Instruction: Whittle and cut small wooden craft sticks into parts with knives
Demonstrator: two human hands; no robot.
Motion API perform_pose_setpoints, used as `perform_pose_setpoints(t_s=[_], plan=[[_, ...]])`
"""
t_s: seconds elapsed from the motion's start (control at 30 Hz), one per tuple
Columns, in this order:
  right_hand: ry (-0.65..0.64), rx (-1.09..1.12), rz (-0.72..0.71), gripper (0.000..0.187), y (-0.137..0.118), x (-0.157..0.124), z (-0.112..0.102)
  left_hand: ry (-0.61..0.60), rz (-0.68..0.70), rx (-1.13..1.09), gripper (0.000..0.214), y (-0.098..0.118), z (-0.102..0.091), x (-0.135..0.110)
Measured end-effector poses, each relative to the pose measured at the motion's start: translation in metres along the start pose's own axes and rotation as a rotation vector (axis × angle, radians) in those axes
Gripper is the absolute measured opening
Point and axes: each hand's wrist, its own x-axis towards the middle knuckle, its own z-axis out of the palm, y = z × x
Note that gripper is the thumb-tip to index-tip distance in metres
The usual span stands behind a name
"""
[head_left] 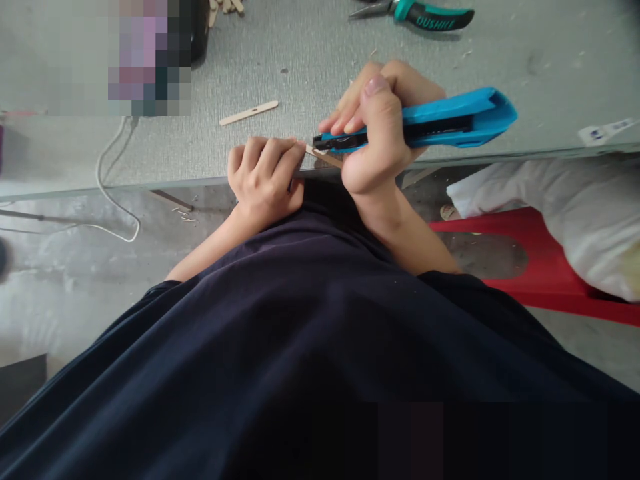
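My right hand [380, 127] is closed around a blue utility knife [450, 120], with the blade end pointing left over the table's front edge. A small wooden stick [325, 157] pokes out of my left hand [263, 177], whose fingers are curled round it. The knife tip touches that stick just right of my left fingertips. Both hands sit at the edge of the grey table [300, 60], above my dark shirt.
Another wooden stick [249, 113] lies on the table behind my left hand. Teal-handled pliers [425, 13] lie at the far edge, with more sticks [225, 7] beside them. A white cable [115, 180] hangs off the front. A red stool [540, 267] carrying a white bag [565, 207] stands right.
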Motion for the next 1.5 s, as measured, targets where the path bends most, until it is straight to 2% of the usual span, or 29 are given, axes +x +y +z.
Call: perform_pose_setpoints(t_s=[0.23, 0.43, 0.6, 0.7, 0.8, 0.9, 1.0, 1.07, 1.2, 1.3, 1.4, 1.5], plan=[[-0.002, -0.01, 0.048, 0.043, -0.011, 0.002, 0.003, -0.069, -0.028, -0.027, 0.047, -0.001, 0.0, 0.001], [0.02, 0.016, 0.044, 0.044, -0.01, 0.002, 0.005, -0.018, -0.002, -0.006, 0.047, 0.0, -0.002, 0.001], [0.062, 0.006, 0.035, 0.045, -0.009, 0.0, 0.006, -0.086, -0.041, -0.036, 0.045, 0.001, -0.003, 0.002], [0.082, 0.013, 0.036, 0.052, -0.004, 0.0, 0.008, -0.027, -0.016, -0.041, 0.043, 0.0, 0.0, 0.001], [0.167, 0.059, -0.045, 0.056, 0.004, 0.002, 0.012, 0.042, 0.013, -0.027, 0.041, -0.002, 0.002, -0.001], [0.231, 0.069, -0.052, 0.058, 0.007, 0.005, 0.014, 0.028, 0.019, -0.029, 0.041, -0.003, 0.003, -0.002], [0.147, 0.071, 0.06, 0.061, 0.003, 0.005, 0.013, 0.03, 0.027, -0.016, 0.042, -0.003, 0.003, -0.001], [0.107, 0.098, 0.083, 0.06, 0.0, 0.004, 0.011, 0.05, 0.037, 0.018, 0.042, -0.003, 0.002, -0.001], [0.077, 0.102, 0.07, 0.056, -0.002, 0.003, 0.008, 0.079, 0.053, 0.062, 0.041, -0.002, 0.001, -0.002], [0.032, 0.109, 0.056, 0.051, 0.0, 0.003, 0.007, 0.058, 0.032, 0.024, 0.041, -0.002, 0.002, -0.002], [0.057, 0.143, 0.053, 0.052, 0.004, 0.004, 0.008, 0.03, 0.012, -0.025, 0.042, -0.004, 0.005, -0.002], [0.067, 0.161, 0.012, 0.053, 0.009, 0.004, 0.009, 0.067, 0.036, -0.022, 0.042, -0.007, 0.009, -0.003]])
